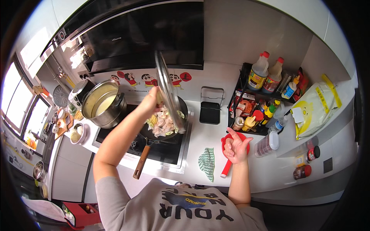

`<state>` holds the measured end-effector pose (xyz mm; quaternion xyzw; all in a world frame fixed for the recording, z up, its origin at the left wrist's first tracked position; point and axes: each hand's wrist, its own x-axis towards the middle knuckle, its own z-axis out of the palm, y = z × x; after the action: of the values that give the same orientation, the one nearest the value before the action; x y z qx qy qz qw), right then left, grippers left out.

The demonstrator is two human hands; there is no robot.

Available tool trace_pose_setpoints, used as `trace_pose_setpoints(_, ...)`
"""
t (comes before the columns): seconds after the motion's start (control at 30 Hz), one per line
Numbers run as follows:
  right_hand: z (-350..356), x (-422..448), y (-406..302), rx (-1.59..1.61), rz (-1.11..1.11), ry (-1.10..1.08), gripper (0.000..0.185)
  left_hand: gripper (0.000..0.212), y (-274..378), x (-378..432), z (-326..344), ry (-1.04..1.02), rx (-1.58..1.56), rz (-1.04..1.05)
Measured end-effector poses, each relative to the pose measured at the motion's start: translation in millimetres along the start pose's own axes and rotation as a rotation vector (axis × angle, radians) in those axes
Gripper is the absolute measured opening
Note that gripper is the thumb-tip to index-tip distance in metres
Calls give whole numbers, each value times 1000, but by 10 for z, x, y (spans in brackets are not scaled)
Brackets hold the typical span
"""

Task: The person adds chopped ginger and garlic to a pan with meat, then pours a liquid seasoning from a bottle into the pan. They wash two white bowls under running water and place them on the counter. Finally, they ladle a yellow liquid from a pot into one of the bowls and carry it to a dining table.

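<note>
My left hand (151,101) grips a glass pan lid (169,92) near its middle. The lid is tipped almost on edge above a dark frying pan with a brown handle (142,161), and part of the pan is hidden behind it. In the pan lie pale raw-looking meat pieces (162,125) with sliced scallion and yellowish slices. My right hand (237,148) hovers palm up with nothing in it, thumb and index finger out and the others curled. Below it a red round-headed utensil (226,169) rests on the counter, partly covered by the hand. A green-and-white zigzag cloth (207,164) lies left of that.
A large steel pot (108,122) with pale contents stands on the hob's left side. Behind the cloth is a black lid stand (210,114). A black condiment rack (231,108) with several bottles, a clear container (263,145) and a white bowl (79,139) flank the work area.
</note>
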<state>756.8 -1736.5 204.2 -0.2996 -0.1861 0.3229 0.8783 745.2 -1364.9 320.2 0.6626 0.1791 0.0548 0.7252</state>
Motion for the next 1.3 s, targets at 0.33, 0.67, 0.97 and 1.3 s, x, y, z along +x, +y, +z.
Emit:
trace_pose_setpoints(0.33,47,-92,336,-28,133,-10,104,49,-467,311,-575,329,1532,262)
trace_pose_setpoints(0.67,10,-202,399,-50,138,100,102,47,-1086,598,-565,239,1667,145)
trace_pose_setpoints(0.97,-7,-206,413,-56,159,149,102,56,-1446,938,-611,182,1764,101)
trace_pose_setpoints(1.3,-105,-115,428,33,171,72,108,56,-1455,960,-503,202,1656,22)
